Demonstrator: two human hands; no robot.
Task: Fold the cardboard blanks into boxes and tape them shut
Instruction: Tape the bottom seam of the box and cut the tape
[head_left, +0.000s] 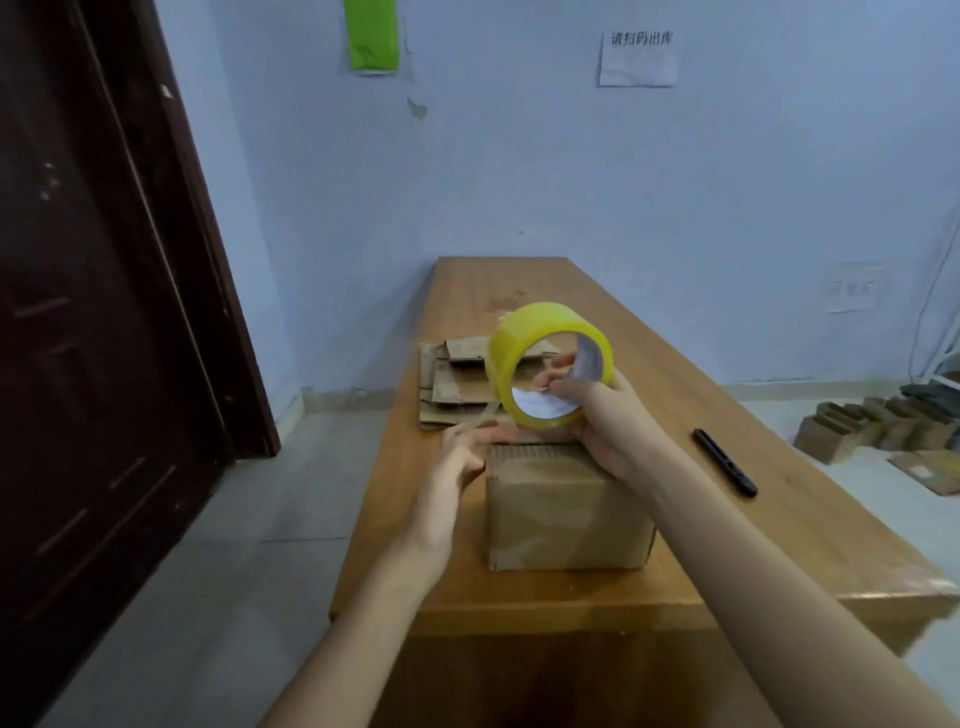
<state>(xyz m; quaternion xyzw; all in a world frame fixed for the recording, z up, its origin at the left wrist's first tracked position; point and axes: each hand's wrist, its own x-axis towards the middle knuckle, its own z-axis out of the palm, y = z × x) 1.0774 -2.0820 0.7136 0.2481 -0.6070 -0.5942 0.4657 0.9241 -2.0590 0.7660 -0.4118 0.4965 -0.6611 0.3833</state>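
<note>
Cardboard box (566, 512) stands folded on the table (779, 519); right hand (605, 421) grips the yellow tape roll (548, 364) above it, left hand (460, 457) pinches the free end; taping looks barely begun, flat blanks (452, 384) wait behind the box

Only readable thing here is the white paper sign (638, 58) stuck on the wall, up and to the right above the far end of the desk (519, 291). It has a single line of Chinese along its top edge: 请扫码出库. The label inside the tape roll (549, 365) has print too blurry to make out.
</note>
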